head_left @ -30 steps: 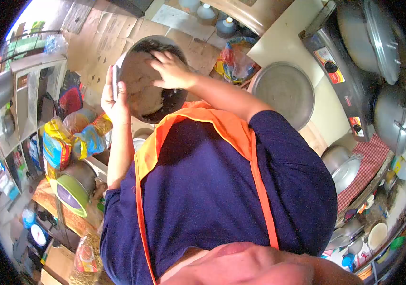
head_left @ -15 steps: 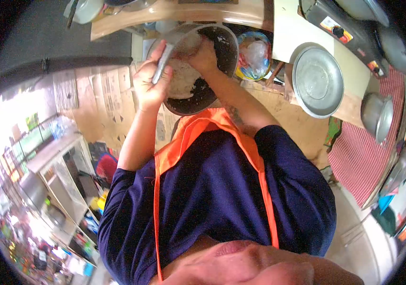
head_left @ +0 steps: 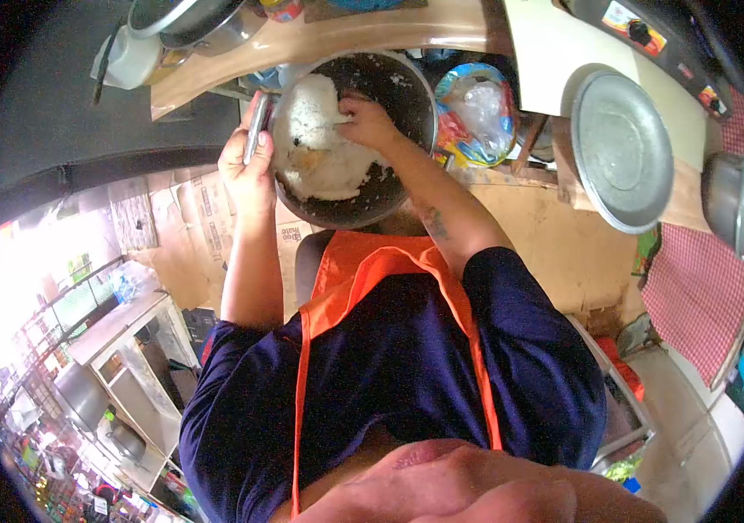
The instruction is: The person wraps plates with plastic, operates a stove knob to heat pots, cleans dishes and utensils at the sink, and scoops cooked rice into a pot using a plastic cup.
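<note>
Daylight overexposes the white barred opening (head_left: 10,275); glare lines the glossy tan counter (head_left: 372,33); grain speckles the navy cloth shirt (head_left: 389,370); fisheye distortion bends the black-rimmed margins.

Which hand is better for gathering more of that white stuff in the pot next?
Probably the right hand: it's inside the pot, right by the white stuff, while the left hand grips the handle.

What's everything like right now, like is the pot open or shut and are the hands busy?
Pot: open
White food: lying unevenly inside the pot
Left hand: gripping the metal handle
Right hand: in the pot, can't tell if holding anything
Metal dish: uncovered
Plastic bag: crumpled
Apron: worn
</note>
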Demonstrator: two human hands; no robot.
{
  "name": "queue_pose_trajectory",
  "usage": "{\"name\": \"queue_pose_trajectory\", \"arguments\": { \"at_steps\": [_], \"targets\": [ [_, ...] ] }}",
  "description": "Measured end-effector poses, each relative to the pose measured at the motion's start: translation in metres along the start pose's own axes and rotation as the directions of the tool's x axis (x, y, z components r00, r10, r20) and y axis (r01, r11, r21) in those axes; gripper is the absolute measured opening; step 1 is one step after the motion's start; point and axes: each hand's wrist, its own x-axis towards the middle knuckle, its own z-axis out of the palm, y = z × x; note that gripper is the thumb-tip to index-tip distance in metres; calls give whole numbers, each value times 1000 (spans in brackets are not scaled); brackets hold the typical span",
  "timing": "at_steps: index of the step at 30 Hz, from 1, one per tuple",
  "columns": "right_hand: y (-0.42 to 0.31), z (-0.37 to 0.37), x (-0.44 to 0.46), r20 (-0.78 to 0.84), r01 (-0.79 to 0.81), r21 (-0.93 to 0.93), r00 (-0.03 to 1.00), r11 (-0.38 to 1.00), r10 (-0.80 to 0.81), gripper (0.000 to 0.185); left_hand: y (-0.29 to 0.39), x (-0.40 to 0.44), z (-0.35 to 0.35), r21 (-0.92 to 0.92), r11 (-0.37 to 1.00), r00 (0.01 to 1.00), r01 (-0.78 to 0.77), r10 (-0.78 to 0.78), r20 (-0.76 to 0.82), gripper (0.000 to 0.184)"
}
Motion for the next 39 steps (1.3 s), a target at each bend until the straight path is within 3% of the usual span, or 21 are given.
{"name": "queue_pose_trajectory", "arguments": {
  "at_steps": [2, 3, 6, 7, 9, 11, 13, 15, 18, 21, 22, 24, 26, 27, 29, 30, 31, 33, 35, 37, 39],
  "targets": [
    [21, 14, -11, 471, -417, 446, 862, 792, 188, 34, -28, -5, -1, -10, 1000, 999, -9, 8, -40, 19],
    [27, 18, -15, 469, -406, 448, 865, 797, 178, 34, -42, -6, -1, -28, 999, 997, -16, 14, -75, 20],
    [41, 25, -27, 472, 139, 369, 824, 919, -314, 39, -91, -9, -13, -66, 998, 994, -9, 2, -112, 19],
    [48, 29, -34, 467, 149, 369, 824, 917, -321, 39, -105, -11, -17, -89, 996, 991, -24, 12, -134, 19],
    [65, 38, -46, 593, 373, 308, 644, 875, -483, 41, -129, -16, -20, -112, 993, 990, -32, 15, -142, 20],
    [78, 39, -41, 711, 314, 310, 550, 897, -438, 40, -148, -22, -19, -142, 989, 988, -48, 26, -152, 20],
    [82, 20, -20, 808, -36, 320, 532, 947, -253, 38, -159, -28, -10, -140, 970, 979, -199, 190, -69, 22],
    [99, 54, 1, 575, -216, 424, 815, 880, -77, 44, -164, -33, -7, -139, 963, 973, -231, 226, -55, 23],
    [100, 115, 10, 389, -127, 583, 911, 802, -139, 42, -169, -37, -3, -69, 944, 939, -321, 327, 105, 23],
    [77, 112, 2, 235, 0, 667, 949, 745, -210, 32, -166, -37, 4, -69, 953, 954, -293, 296, 35, 21],
    [75, 96, -2, 231, 0, 672, 950, 741, -210, 32, -166, -35, 3, -116, 964, 971, -241, 240, -27, 13],
    [85, 69, -16, 201, 423, 589, 748, 689, -632, 29, -158, -34, 0, -103, 985, 985, -137, 125, -121, 5],
    [108, 50, -41, 274, 530, 520, 639, 670, -719, 31, -161, -32, -6, -126, 987, 985, -102, 82, -155, 6],
    [114, 39, -49, 276, 531, 523, 635, 667, -722, 31, -165, -30, -8, -117, 976, 982, -185, 178, -63, 10],
    [123, 20, -58, 613, 381, 504, 475, 775, -632, 35, -167, -32, -3, -122, 957, 963, -264, 269, 28, 15],
    [123, 20, -49, 759, 123, 490, 426, 863, -492, 49, -167, -33, 4, -12, 957, 955, -289, 289, 67, 11],
    [122, 22, -44, 761, 119, 486, 429, 866, -486, 49, -165, -33, 13, 95, 944, 946, -316, 306, 111, 7],
    [115, 33, -32, 563, 133, 301, 775, 944, -289, 72, -155, -38, 27, 257, 906, 934, -335, 285, 213, 12],
    [109, 59, -42, 640, -61, 240, 761, 969, -111, 86, -150, -37, 37, 381, 862, 936, -335, 257, 243, 14],
    [85, 59, -61, 789, -84, 207, 603, 975, -115, 80, -149, -29, 44, 427, 867, 965, -257, 207, 160, 15],
    [96, 96, -80, 828, -118, 219, 547, 968, -121, 74, -152, -19, 55, 406, 911, 997, 75, -57, -55, 25]
  ]
}}
